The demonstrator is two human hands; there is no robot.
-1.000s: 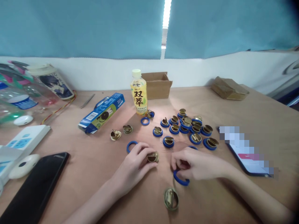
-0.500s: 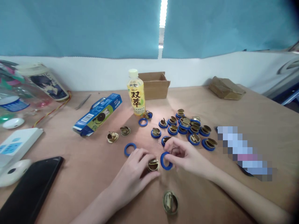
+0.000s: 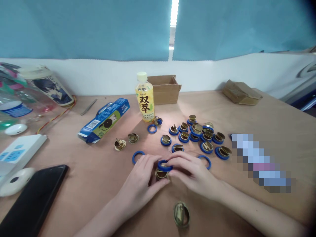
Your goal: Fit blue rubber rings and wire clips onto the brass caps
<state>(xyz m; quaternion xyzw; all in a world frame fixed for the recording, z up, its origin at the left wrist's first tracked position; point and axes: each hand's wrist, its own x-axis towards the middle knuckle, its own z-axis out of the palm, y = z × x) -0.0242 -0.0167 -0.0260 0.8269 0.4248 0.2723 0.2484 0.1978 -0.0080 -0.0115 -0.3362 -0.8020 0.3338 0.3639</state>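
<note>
My left hand point(image 3: 145, 177) is closed around a round brass-coloured metal piece point(image 3: 161, 174) with a raised folded flap, keeping it on the table. Above that piece, my right hand point(image 3: 191, 172) pinches a blue ring point(image 3: 164, 166), which covers the piece's far edge. Another blue ring point(image 3: 138, 157) lies partly behind my left fingers, and one more blue ring point(image 3: 205, 162) is just beyond my right hand. Closer to me stands a loose brass piece point(image 3: 181, 214). Several brass pieces seated in blue rings point(image 3: 195, 130) cluster behind my right hand.
A yellow-labelled drink bottle point(image 3: 144, 98) stands before an open cardboard box point(image 3: 166, 89). Left lie a blue carton point(image 3: 105, 120), two bare brass pieces point(image 3: 120, 144) and a black phone point(image 3: 34, 200). A pixelated object point(image 3: 260, 163) lies right, a crumpled cardboard box point(image 3: 242, 92) behind it.
My right hand has moved left, bringing the blue ring from beside the brass piece to over it. Another blue ring now shows behind my right hand. My left hand keeps its hold.
</note>
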